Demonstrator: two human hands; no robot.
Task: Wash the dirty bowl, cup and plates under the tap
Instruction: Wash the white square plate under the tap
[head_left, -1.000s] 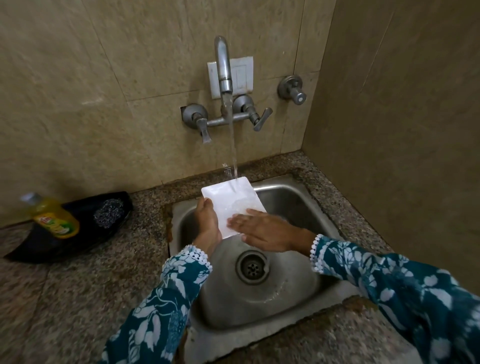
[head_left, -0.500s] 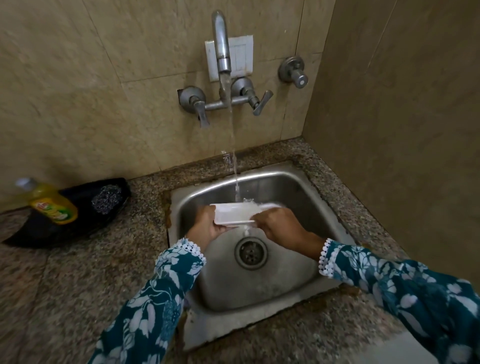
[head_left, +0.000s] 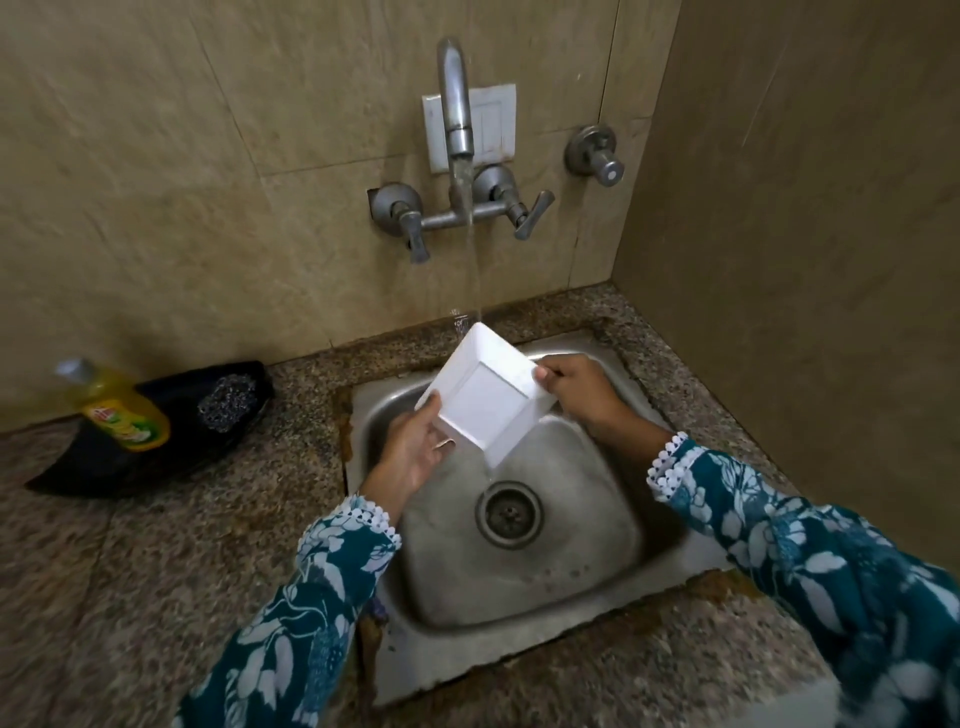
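Observation:
A white square plate is held tilted over the steel sink, its inner face towards me. My left hand grips its lower left edge. My right hand pinches its right edge. Water runs from the wall tap onto the plate's top corner and drains off its bottom corner towards the drain. No bowl, cup or other plate is in view.
A yellow dish-soap bottle and a steel scrubber lie on a black tray on the granite counter to the left. A second valve sits on the wall right of the tap. Tiled walls close in behind and right.
The plate has turned from lying flat and edge-on under the stream to tilted up with its inside facing me. Both hands shifted with it; earlier my right palm lay flat on it.

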